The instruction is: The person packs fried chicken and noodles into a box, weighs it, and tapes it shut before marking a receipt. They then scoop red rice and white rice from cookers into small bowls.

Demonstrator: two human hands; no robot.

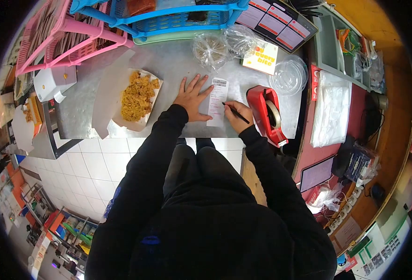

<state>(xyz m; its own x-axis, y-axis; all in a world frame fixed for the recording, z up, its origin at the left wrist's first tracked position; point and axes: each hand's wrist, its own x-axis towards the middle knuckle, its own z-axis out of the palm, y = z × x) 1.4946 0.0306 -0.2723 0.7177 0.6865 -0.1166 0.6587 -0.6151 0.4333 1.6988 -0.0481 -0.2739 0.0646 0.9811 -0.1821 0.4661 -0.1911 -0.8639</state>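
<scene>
A printed paper receipt [218, 100] lies on the metal table [168, 60]. Flat beside it, with fingers spread, my left hand [192, 99] presses on its left edge. A black pen [237, 114] is gripped in my right hand [238, 116], its tip touching the receipt's right side. To the left sits an open paper food box [107, 95] holding noodles with crumbly fried pieces [140, 95]. Close to my right hand stands a red tape dispenser [260, 109] with a roll of tape.
Behind the receipt are clear plastic bags [210, 50], a small printed box [262, 57] and stacked clear lids [288, 74]. Blue [168, 21] and pink racks [66, 39] line the back left. A screen [276, 23] stands at the back right, and plastic bags [332, 109] lie right.
</scene>
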